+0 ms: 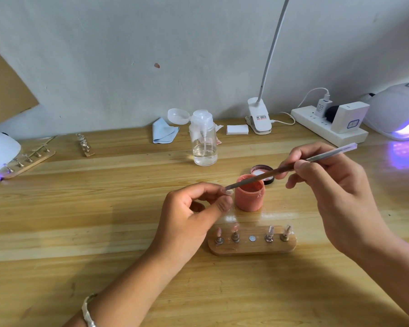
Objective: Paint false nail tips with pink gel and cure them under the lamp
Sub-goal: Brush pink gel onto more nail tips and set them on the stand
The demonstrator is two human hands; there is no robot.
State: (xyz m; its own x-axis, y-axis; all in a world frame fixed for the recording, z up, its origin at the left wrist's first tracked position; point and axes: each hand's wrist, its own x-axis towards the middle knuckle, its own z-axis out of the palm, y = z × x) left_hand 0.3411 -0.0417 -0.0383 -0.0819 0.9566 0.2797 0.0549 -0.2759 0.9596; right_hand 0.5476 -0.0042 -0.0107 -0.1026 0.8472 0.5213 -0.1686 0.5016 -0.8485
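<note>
The left hand (191,215) pinches a nail tip (229,191); the right hand (328,185) grips a brush (291,167) touching it, above the pink gel jar (249,195).

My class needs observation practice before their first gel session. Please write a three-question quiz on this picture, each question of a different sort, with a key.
1. True or false: the round pink gel jar is open, with its dark lid lying behind it.
2. How many nail tips on the near oval wooden stand are already pink? A one, B two, C four.
3. Fill in: the right hand holds a thin grey ___, whose tip is at the clear nail tip pinched by the left hand.
Key: 1 true; 2 B; 3 brush.
</note>
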